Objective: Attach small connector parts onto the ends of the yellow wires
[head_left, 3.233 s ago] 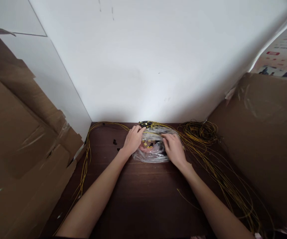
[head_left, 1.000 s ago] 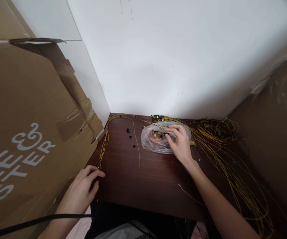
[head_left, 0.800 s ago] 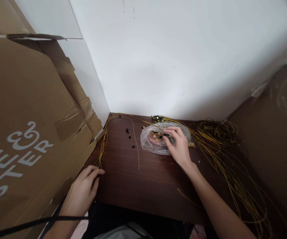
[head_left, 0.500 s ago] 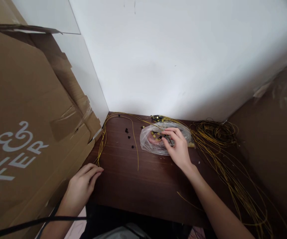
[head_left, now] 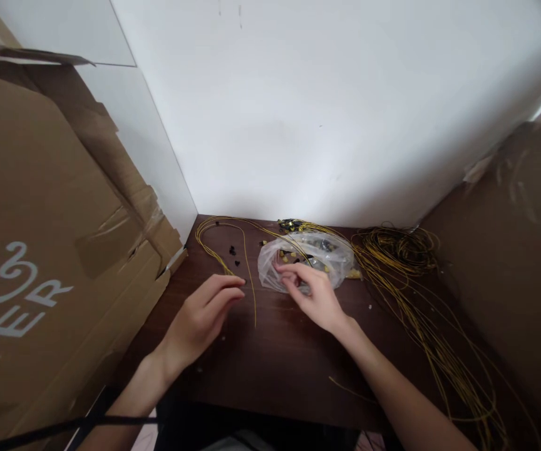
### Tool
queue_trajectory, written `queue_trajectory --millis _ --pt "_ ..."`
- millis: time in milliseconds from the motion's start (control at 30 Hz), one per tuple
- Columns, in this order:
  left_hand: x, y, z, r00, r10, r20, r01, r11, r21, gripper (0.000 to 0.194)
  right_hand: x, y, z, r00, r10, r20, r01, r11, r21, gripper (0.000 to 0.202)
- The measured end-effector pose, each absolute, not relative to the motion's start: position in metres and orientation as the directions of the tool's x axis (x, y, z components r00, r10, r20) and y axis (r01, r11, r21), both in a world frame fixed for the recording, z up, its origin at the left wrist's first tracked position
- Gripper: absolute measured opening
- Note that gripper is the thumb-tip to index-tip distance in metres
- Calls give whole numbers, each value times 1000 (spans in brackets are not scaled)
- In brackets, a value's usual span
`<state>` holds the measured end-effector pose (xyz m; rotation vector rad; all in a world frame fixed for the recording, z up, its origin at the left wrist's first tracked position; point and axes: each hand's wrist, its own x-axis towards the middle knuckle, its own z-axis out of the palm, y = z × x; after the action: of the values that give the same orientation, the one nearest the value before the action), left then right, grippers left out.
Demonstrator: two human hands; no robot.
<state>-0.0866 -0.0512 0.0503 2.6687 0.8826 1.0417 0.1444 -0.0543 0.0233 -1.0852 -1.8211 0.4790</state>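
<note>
My left hand (head_left: 205, 312) is over the left half of the dark wooden table, fingers pinched on a few thin yellow wires (head_left: 214, 254) that loop up behind it. The pinched ends are hidden by the fingers. My right hand (head_left: 312, 293) is at the near side of a clear plastic bag (head_left: 345, 258), with thumb and fingers brought together. What those fingertips hold, if anything, is too small to make out. Small yellow and black pieces and something pink show in the bag. One loose yellow wire (head_left: 250, 275) hangs down between the hands.
Several small black pieces (head_left: 232, 250) lie left of the bag. Behind it is a cluster of black-and-yellow wire ends (head_left: 290, 224). A big tangle of yellow wires (head_left: 395, 250) spreads along the right. Cardboard (head_left: 64, 188) flanks the left side, and a white wall (head_left: 298, 113) rises behind.
My left hand has moved right and slightly up with the wires. My right hand has shifted left and down, from over the bag to its near edge, and its fingers have drawn together.
</note>
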Motion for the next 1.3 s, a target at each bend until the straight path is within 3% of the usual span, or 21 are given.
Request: queue_trajectory --millis 167,367,500,633,833,1133,1233,1300 --pt "-52 -45 42 631 484 606 358 -875 325 18 130 -59 18 -306 842 444 363 534 -763 29" --pt "-40 -42 29 508 610 609 399 -793 461 18 126 -58 17 -285 860 423 363 506 -783 11" --pt "-48 -32 25 514 717 470 432 -690 581 40 128 -56 17 -201 886 417 324 462 -825 13" --pt "-64 -16 21 654 681 330 458 -703 544 23 131 -53 16 -114 919 378 272 395 -878 17" --pt "-87 5 12 707 614 351 460 -776 430 24 141 -48 21 9 955 295 124 292 -948 20" --pt "-98 16 2 625 680 383 442 -713 545 21 171 -51 52 234 913 334 -52 355 -933 11" --pt "-99 17 1 615 692 377 430 -696 575 22 191 -64 79 308 867 391 -14 415 -910 10" --pt "-100 18 1 610 698 375 422 -687 591 22 209 -77 101 370 790 488 103 488 -867 14"
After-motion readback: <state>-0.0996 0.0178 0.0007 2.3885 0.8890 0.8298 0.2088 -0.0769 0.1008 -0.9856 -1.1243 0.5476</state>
